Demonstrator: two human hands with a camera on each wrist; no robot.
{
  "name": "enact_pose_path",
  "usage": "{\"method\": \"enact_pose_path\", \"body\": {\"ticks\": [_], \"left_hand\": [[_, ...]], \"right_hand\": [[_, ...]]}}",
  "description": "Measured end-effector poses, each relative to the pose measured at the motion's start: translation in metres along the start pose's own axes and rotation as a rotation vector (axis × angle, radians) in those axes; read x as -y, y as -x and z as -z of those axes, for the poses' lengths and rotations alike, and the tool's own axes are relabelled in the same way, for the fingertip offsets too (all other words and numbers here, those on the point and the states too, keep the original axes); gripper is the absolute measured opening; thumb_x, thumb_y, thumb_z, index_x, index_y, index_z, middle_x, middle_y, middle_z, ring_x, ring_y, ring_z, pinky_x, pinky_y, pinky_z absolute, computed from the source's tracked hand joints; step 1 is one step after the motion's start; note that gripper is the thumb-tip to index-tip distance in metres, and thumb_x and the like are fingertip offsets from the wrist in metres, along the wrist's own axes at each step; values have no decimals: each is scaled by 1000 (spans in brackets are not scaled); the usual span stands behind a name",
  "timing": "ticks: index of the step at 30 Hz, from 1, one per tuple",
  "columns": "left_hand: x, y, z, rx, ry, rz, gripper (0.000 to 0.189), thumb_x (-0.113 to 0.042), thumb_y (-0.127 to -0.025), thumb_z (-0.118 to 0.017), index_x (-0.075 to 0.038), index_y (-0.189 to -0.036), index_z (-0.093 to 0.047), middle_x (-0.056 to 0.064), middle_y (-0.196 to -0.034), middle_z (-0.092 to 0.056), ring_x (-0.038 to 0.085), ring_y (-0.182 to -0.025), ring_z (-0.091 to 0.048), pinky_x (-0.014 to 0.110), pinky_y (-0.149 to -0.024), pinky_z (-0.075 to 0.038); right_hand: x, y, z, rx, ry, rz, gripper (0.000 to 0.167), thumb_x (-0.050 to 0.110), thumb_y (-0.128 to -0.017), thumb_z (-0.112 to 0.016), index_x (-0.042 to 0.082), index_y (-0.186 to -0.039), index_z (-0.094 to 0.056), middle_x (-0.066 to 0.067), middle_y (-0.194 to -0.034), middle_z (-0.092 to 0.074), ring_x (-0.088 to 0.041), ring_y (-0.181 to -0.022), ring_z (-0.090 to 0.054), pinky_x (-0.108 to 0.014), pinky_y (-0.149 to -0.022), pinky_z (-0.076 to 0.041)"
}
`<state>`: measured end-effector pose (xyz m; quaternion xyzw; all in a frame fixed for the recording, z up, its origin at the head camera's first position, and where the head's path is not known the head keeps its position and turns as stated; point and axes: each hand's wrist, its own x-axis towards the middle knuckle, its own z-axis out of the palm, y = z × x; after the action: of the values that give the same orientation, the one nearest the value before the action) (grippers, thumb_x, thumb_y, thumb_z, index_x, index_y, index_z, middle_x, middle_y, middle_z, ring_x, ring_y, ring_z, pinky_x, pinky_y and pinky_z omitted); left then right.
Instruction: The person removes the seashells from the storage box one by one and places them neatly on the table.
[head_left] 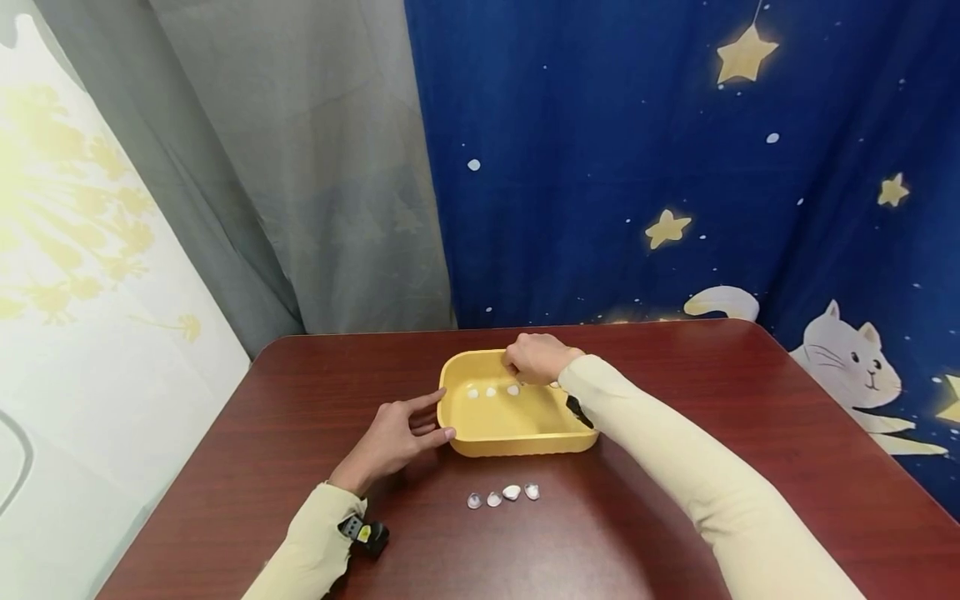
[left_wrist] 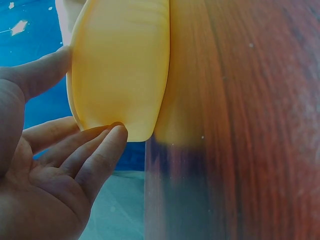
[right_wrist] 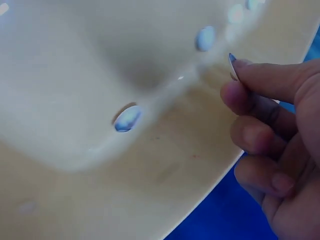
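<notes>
A yellow plastic tray (head_left: 517, 447) sits on the table, with several small white shells (head_left: 513, 389) lying in a row inside it. At its left end my left hand (head_left: 393, 437) holds the rim and outer wall between thumb and fingers; the left wrist view shows the fingertips (left_wrist: 119, 131) against the wall. My right hand (head_left: 542, 358) is over the tray's far side. Between thumb and index finger it pinches a thin shell (right_wrist: 233, 67), seen edge-on in the right wrist view. Another shell (right_wrist: 127, 118) lies in the tray close by.
Several more shells (head_left: 512, 492) form a row on the dark red table (head_left: 637, 533), in front of the tray. A blue star-patterned curtain (head_left: 570, 167) and a grey one (head_left: 315, 167) hang behind the table's far edge.
</notes>
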<state>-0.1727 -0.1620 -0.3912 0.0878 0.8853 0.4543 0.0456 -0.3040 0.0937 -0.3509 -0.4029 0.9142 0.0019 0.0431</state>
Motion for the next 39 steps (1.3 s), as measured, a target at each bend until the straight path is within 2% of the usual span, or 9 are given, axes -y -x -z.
{"method": "enact_pose_path", "body": {"ticks": [8,13,16,23,30,36,39], "left_hand": [[-1,-2,2,3,-7,-6,72,-33,-84,-82,-16,-147,-52,11,-146,-59,21,-122,-67,37,-96,-59],[-1,-2,1,4,-16,8,73,-35,-83,-82,-17,-148,-52,11,-146,-58,21,-122,-67,38,-97,-59],[-1,-1,0,5,-15,16,74,-35,-83,-82,-16,-148,-52,11,-147,-58,22,-122,-67,38,-96,-59],[0,-1,-1,6,-12,10,74,-34,-83,-83,-15,-148,-52,12,-147,-57,23,-122,-67,38,-96,-59],[-2,0,0,9,-23,0,74,-35,-84,-82,-16,-148,-51,11,-148,-57,22,-121,-68,38,-96,-59],[-2,1,0,9,-11,-15,74,-35,-84,-82,-16,-148,-51,11,-148,-57,22,-121,-67,37,-96,-59],[-1,1,0,9,-10,-11,74,-36,-84,-82,-17,-148,-51,10,-148,-57,21,-121,-68,36,-95,-59]], "right_hand": [[10,6,15,21,-79,19,22,-3,-89,-60,12,-75,-70,4,-66,-56,-8,-61,-45,-20,-54,-37],[17,12,21,15,-75,47,25,-2,-90,-59,12,-87,-79,3,-81,-71,-8,-66,-54,-20,-59,-47],[21,18,26,12,-67,76,24,0,-91,-59,14,-87,-78,4,-83,-73,-8,-68,-56,-21,-62,-50],[29,40,35,2,-101,105,14,11,-95,-66,16,-84,-73,7,-73,-67,-5,-61,-55,-19,-58,-49],[34,65,40,-15,-179,97,9,13,-94,-68,15,-86,-72,9,-69,-67,1,-44,-56,-18,-57,-53],[37,82,37,-93,-172,135,10,11,-93,-67,16,-85,-70,10,-70,-69,7,-41,-50,-17,-63,-52],[38,90,33,-138,-175,157,11,8,-92,-67,17,-86,-70,9,-70,-71,7,-44,-49,-16,-62,-50]]}}
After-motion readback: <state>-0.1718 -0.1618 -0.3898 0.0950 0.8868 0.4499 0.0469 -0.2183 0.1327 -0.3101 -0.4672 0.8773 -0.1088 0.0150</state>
